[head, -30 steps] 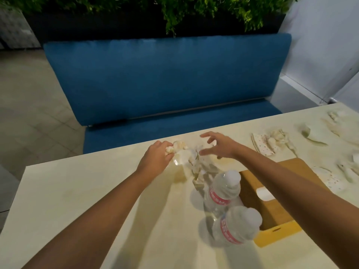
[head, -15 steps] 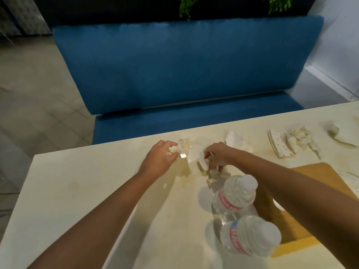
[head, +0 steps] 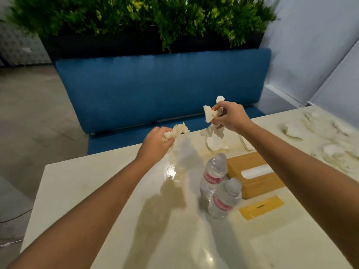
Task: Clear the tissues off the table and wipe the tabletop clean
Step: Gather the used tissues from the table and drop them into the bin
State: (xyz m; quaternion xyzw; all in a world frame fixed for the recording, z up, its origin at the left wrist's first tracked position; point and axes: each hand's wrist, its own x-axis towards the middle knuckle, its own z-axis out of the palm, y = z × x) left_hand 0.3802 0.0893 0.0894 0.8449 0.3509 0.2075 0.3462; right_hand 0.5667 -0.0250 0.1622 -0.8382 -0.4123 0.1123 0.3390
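My left hand (head: pixel 155 145) is closed around a crumpled cream tissue wad (head: pixel 177 131), lifted just above the far edge of the pale table (head: pixel 87 191). My right hand (head: pixel 229 115) grips a second bunch of crumpled tissues (head: pixel 209 113) raised higher; its strands hang down toward a flat tissue (head: pixel 216 143) lying on the tabletop. More used tissues (head: pixel 293 131) are scattered over the table's right side. The tabletop shows stains and a wet glint in front of my left hand.
Two clear water bottles (head: pixel 214 175) (head: pixel 226 199) stand mid-table beside a wooden tissue box (head: pixel 254 174). A yellow card (head: pixel 261 206) lies in front of the box. A blue bench (head: pixel 165 88) and a planter (head: pixel 145 18) sit beyond the far edge.
Both hands have lifted off the tabletop, each carrying tissues. My right hand rose higher and to the right, pulling a trailing bunch up. The camera tilted upward.
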